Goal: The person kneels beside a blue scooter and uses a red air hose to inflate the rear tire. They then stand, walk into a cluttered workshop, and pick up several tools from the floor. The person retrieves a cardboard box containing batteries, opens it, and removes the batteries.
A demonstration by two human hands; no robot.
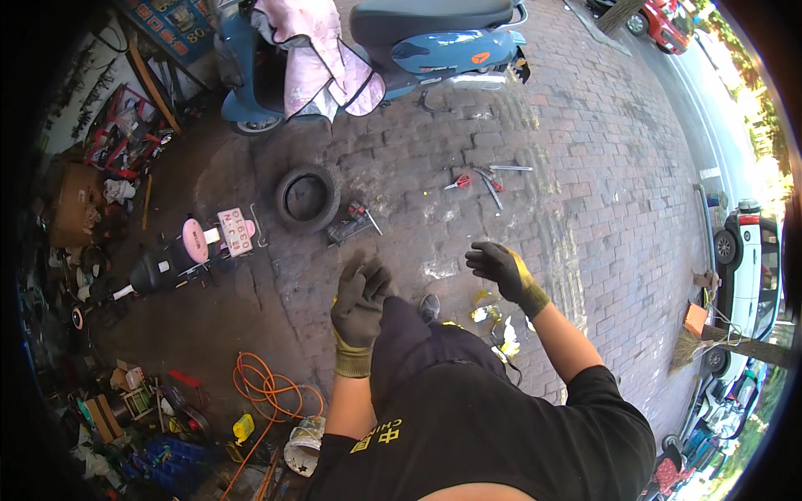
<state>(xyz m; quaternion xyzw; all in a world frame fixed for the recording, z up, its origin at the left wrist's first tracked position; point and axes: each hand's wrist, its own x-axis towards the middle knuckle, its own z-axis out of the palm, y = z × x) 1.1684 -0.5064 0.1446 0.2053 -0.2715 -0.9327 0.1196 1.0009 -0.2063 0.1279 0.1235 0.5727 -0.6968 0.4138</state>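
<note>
My left hand [357, 309], in a dark grey and yellow glove, is raised over my dark trousers with fingers loosely bent and apart, holding nothing visible. My right hand [505, 271], gloved alike, hangs open in the air to the right. Beyond them on the paving lie a black tyre [305, 171], a cordless power tool [349, 227], red-handled scissors [459, 182], other hand tools [491, 185] and a silver bar [511, 168]. Yellow-and-white scraps [505, 342] lie near my shoe [430, 307].
A blue scooter [439, 52] with a pink cover stands ahead. A small two-wheeler [163, 263] stands at left. An orange hose [255, 376], bucket [302, 444] and clutter edge the lower left. A white car [748, 275], broom [687, 351] and red vehicle [660, 21] line the right.
</note>
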